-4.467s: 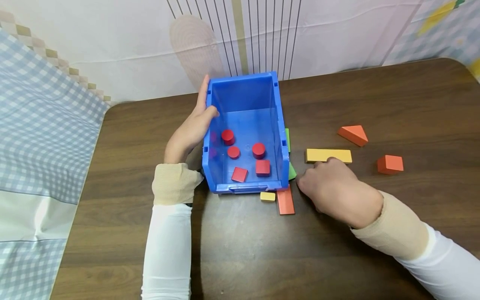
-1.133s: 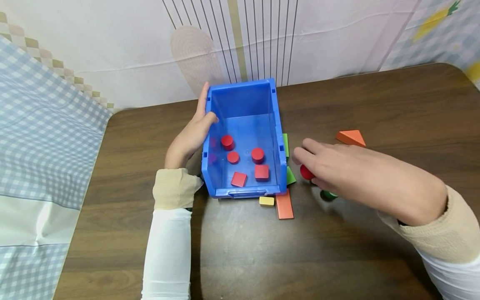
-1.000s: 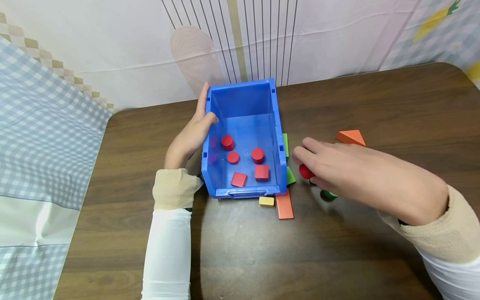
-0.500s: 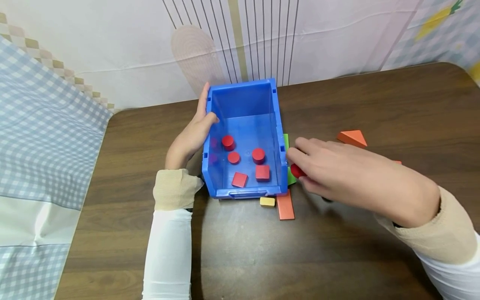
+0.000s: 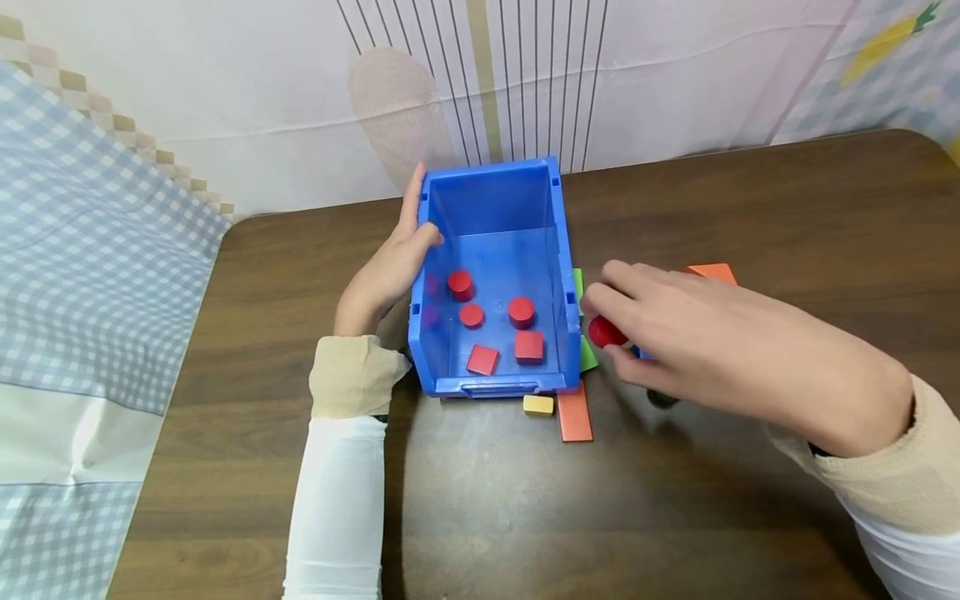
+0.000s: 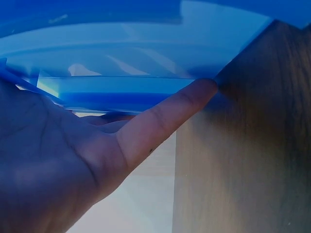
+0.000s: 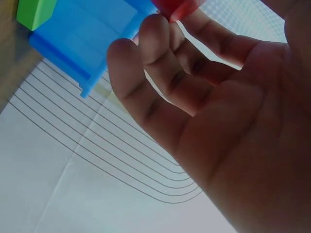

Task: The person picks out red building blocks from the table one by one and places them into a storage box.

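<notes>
The dark wooden worktop fills most of the head view, with a pale striped cloth hanging behind it and a blue checked cloth off its left edge. On it stands a blue bin, open at the top, its long side running away from the person. The left hand rests flat against the bin's left wall, fingers straight along the outside and the thumb hooked over the rim; the left wrist view shows one straight finger laid along the blue plastic.

The right hand hovers just right of the bin, raised off the worktop, and pinches a red block between thumb and fingertips. The block sits at the height of the bin's right wall, just outside it and not over the opening. In the right wrist view the curled fingers close on the red piece at the top edge of the picture, with the bin's corner beyond.

Inside the bin lie three red cylinders and two red cubes, spread over the floor and apart from one another.

An orange plank and a small yellow block lie against the bin's near end. A green block touches its right wall. An orange wedge shows past the right hand, and something dark green peeks from under it.
</notes>
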`<state>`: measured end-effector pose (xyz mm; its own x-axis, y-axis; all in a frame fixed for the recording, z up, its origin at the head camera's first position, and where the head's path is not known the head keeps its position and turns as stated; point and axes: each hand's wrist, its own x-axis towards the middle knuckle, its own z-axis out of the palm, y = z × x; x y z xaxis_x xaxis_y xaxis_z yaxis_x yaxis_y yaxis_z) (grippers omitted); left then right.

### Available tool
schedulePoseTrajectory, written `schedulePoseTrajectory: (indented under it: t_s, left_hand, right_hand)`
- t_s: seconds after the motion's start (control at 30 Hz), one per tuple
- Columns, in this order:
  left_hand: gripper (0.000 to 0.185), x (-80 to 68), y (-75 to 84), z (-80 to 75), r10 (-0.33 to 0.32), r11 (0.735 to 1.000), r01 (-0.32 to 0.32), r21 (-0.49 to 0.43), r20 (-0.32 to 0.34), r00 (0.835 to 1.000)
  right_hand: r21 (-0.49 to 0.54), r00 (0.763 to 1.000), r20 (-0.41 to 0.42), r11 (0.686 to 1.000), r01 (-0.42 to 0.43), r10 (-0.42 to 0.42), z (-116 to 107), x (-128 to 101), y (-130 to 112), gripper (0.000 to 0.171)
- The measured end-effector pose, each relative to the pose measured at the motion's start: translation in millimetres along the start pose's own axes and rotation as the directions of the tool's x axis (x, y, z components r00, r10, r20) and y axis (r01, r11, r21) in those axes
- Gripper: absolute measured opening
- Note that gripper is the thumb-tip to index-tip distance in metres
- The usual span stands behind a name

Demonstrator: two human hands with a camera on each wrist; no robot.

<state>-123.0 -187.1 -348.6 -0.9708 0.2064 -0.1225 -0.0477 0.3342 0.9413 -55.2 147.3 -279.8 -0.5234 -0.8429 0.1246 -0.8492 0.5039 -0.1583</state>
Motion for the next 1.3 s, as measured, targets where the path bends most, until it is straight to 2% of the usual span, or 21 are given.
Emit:
schedulePoseTrajectory:
  t_s: [0.37,0.67,0.97,1.3]
  left_hand:
    - [0.089,-0.8,1.2,0.0,-0.006,1.000,0.006,0.004,-0.006,1.000]
    - [0.089,-0.1,2.2,-0.1,0.000,1.000,0.000,0.012,-0.006,1.000]
    - [0.089,-0.5,0.4,0.1,-0.007,1.000,0.007,0.004,-0.003,1.000]
    - [0.089,1.3,1.7,-1.1,-0.015,1.000,0.015,0.004,-0.001,1.000]
  right_hand:
    - [-0.021,0.996,-0.066,0.998,0.052,-0.053,-5.3,2.9,-1.3,0.020]
    - [-0.021,0.996,-0.075,0.998,0.053,-0.055,-6.2,6.7,-1.6,0.027]
    - [-0.016,0.988,-0.145,0.998,0.054,-0.055,-3.9,10.2,-3.6,0.034]
    - [-0.013,0.994,-0.103,1.000,0.027,-0.028,-5.4,17.2,-4.6,0.038]
